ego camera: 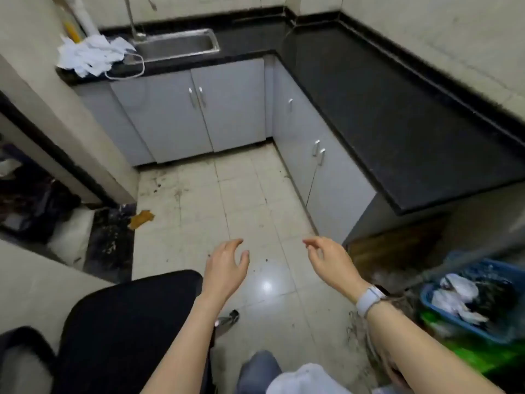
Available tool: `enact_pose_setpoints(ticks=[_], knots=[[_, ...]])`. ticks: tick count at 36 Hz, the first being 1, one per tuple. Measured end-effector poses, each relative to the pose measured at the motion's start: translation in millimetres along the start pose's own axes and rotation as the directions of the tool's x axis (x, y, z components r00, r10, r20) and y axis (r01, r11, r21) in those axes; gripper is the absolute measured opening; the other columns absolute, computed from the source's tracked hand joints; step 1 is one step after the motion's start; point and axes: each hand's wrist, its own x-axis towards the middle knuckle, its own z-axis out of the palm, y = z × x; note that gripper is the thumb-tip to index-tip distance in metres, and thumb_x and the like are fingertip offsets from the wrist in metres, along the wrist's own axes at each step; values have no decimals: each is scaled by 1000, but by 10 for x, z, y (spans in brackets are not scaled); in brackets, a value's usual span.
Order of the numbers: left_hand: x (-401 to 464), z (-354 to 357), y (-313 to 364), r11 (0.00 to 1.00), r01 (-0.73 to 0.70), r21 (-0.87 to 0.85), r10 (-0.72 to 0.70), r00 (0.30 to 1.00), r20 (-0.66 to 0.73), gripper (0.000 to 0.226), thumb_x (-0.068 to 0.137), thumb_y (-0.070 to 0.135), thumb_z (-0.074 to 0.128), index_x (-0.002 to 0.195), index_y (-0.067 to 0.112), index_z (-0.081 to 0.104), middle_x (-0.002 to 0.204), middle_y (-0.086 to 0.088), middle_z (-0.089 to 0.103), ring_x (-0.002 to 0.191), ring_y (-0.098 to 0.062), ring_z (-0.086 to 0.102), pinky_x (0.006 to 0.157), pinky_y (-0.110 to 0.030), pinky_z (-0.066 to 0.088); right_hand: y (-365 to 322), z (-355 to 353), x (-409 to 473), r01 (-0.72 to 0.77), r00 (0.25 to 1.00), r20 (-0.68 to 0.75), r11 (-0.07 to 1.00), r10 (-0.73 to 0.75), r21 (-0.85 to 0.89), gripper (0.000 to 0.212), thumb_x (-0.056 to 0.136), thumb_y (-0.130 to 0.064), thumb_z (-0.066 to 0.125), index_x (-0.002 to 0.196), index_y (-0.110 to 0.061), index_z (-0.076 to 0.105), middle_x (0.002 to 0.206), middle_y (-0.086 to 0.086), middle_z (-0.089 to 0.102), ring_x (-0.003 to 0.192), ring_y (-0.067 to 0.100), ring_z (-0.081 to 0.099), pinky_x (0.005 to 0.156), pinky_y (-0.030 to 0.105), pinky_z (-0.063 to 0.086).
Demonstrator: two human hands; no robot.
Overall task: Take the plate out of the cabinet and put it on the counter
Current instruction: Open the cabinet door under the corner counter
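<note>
Both your hands hang out in front of you over the tiled floor (250,200), apart from each other and touching nothing. Your left hand (225,268) has its grip loose and half open, fingers curled, thumb spread, holding nothing. Your right hand (331,261) is the same: grip slack, fingertips (308,244) bent toward the thumb but not closed on anything. A pale watch (369,301) sits on the right wrist.

The plate is not visible anywhere. All cabinet doors in view are closed: the pair under the sink (204,109) ahead, and the run of doors (318,166) along your right side, each with small metal handles.

The black table (383,115) runs in an L, from the far wall round to your right. Its right stretch is bare dark stone. At the far left end a steel sink (176,46) is set into it, with a tap (132,18) behind. A heap of crumpled white paper (91,54) lies just left of the sink, and a white cord (127,68) loops off the table edge beside it.

Floor is dirty, with dark specks near the cabinet base. A brown scrap (141,218) lies at the left by a dark threshold. A black chair seat (127,322) sits low left, under your left forearm. At right, a blue basket (468,302) holds white and dark items, with something green (468,356) below it; blurred, so contents are unclear.
</note>
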Motion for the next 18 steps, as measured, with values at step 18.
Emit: enact_pose_setpoints(ticks=[18], knots=[[2589, -407, -717, 976, 209, -54, -205, 977, 60, 39, 93, 25, 46, 129, 11, 47, 134, -12, 53, 123, -27, 48, 104, -39, 40, -296, 329, 2854, -165, 968, 185, 986, 169, -35, 33, 92, -18, 40, 121, -10, 53, 128, 10, 58, 118, 22, 51, 96, 24, 36]])
